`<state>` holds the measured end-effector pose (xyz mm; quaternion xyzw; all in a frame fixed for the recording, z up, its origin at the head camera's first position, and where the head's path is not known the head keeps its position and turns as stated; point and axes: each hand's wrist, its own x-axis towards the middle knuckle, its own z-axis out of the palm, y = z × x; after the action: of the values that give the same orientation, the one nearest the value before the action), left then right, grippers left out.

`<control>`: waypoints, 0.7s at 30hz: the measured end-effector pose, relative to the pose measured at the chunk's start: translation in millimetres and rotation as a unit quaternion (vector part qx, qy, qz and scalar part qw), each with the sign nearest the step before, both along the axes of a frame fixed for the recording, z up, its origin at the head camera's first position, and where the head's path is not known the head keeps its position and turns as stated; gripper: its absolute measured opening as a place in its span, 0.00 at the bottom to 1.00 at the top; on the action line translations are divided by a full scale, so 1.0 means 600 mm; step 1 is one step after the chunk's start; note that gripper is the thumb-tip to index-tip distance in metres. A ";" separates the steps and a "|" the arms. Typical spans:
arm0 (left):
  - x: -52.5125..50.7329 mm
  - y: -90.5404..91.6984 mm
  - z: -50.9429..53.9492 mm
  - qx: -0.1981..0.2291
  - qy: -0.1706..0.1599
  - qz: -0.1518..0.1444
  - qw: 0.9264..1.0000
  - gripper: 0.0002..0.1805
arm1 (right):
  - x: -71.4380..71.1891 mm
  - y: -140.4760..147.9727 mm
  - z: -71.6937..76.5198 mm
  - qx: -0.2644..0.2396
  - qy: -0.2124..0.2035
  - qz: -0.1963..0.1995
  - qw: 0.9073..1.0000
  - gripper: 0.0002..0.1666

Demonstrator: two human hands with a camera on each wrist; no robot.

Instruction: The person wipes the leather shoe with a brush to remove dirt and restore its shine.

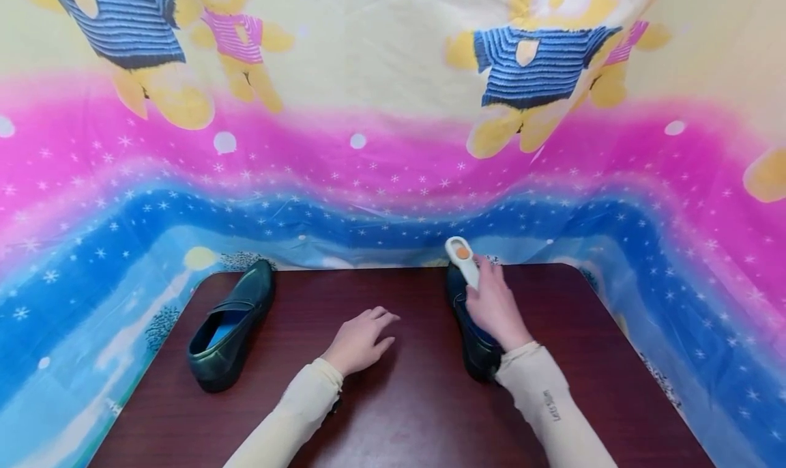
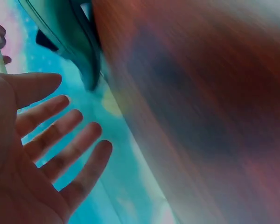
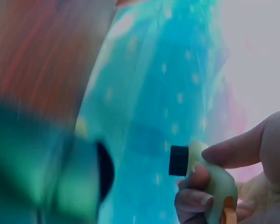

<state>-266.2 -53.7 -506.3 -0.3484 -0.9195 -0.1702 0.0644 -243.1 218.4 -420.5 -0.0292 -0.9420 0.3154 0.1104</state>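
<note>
My right hand [image 1: 496, 304] grips a white-handled brush [image 1: 462, 258] with an orange part in its looped end. In the right wrist view a dark block, seemingly bristles, sticks out of the brush's other end. The hand is over the right-hand dark loafer [image 1: 471, 348] and partly hides it; the brush stands apart from the shoe in the right wrist view. My left hand [image 1: 361, 342] hovers above the table between the shoes, fingers loosely spread and holding nothing. At the left lies the other dark loafer [image 1: 230, 328], its blue insole showing.
Both shoes rest on a dark red-brown wooden table [image 1: 393, 413] with rounded far corners. A printed cloth [image 1: 368, 161] with bears and snowflakes hangs behind and around the table's sides.
</note>
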 end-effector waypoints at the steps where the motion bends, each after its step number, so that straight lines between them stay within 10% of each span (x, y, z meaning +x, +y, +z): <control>1: 0.002 0.012 0.003 -0.002 0.003 -0.010 1.000 0.22 | 0.001 0.019 0.003 -0.003 -0.002 0.000 1.000 0.37; 9: 0.020 0.116 0.024 -0.015 0.024 -0.078 0.997 0.25 | -0.004 0.165 -0.022 -0.013 -0.011 0.003 1.000 0.36; 21: 0.056 0.223 0.013 -0.067 0.146 -0.155 0.975 0.28 | -0.032 0.275 -0.130 -0.003 -0.076 -0.001 0.997 0.37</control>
<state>-232.5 79.8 -498.6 -0.5110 -0.8445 -0.0634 0.1474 -262.4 383.2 -498.7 -0.0539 -0.9469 0.3147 0.0387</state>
